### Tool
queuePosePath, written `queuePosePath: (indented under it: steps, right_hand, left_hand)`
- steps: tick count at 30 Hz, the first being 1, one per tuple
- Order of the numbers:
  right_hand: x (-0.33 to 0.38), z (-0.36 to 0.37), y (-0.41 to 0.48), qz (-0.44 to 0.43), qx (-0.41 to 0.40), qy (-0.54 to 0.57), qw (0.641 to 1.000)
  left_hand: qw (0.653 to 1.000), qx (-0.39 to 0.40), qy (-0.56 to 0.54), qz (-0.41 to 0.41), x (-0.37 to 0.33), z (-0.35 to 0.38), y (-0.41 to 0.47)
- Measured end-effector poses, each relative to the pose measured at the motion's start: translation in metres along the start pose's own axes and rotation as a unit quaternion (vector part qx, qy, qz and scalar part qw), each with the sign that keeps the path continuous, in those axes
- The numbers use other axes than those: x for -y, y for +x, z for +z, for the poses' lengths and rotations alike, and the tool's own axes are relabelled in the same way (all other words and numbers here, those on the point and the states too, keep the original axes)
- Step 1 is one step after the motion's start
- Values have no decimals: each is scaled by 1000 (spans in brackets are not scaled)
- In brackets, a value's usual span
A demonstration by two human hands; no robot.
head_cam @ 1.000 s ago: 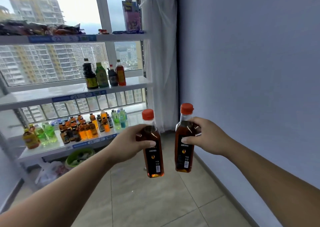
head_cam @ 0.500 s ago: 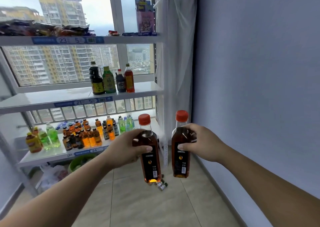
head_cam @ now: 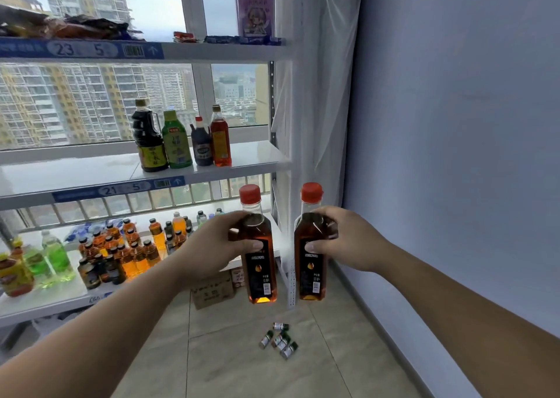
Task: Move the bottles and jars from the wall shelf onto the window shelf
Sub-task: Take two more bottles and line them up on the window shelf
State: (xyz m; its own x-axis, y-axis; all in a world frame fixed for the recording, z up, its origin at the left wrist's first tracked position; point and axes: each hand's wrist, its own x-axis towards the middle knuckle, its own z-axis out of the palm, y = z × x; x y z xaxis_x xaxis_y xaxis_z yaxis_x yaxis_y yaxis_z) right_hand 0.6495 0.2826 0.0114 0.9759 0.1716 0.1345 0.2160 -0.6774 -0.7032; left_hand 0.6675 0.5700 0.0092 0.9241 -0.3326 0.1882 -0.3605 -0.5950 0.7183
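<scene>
My left hand [head_cam: 212,246] grips an upright amber bottle with a red cap [head_cam: 259,264] by its shoulder. My right hand [head_cam: 348,240] holds a second matching red-capped bottle [head_cam: 310,273] the same way, just to the right of the first. Both bottles hang in the air in front of the white window shelf [head_cam: 257,158], below its middle board. On that board stand a dark soy bottle [head_cam: 148,137], a green bottle [head_cam: 176,140], a small dark bottle [head_cam: 201,143] and a red-orange bottle [head_cam: 220,137].
The lower board [head_cam: 60,294] is packed with several orange, dark and green drink bottles. Snack packets lie on the top board [head_cam: 212,50]. Several small vials [head_cam: 280,338] and a cardboard box [head_cam: 212,290] sit on the tiled floor. A grey wall [head_cam: 454,124] runs along the right.
I have come closer to the window shelf with both bottles, which now sit nearer its right end. The vials and the box on the floor have come into view.
</scene>
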Motion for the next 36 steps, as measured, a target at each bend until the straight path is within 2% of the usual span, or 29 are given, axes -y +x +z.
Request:
queuePosePath:
  steps: [9, 17, 28, 36]
  right_hand:
    - [11, 22, 133, -12, -36, -8, 999]
    - [-4, 20, 238, -14, -37, -18, 999]
    - [-44, -3, 433, -73, -12, -21, 997]
    - [-63, -8, 552, -118, 4, -16, 993]
  left_hand:
    - [999, 19, 11, 37, 68, -58, 118]
    - [999, 24, 6, 26, 117, -71, 210]
    - [1000, -18, 22, -5, 158, -87, 359]
    - [995, -95, 36, -19, 170, -109, 434]
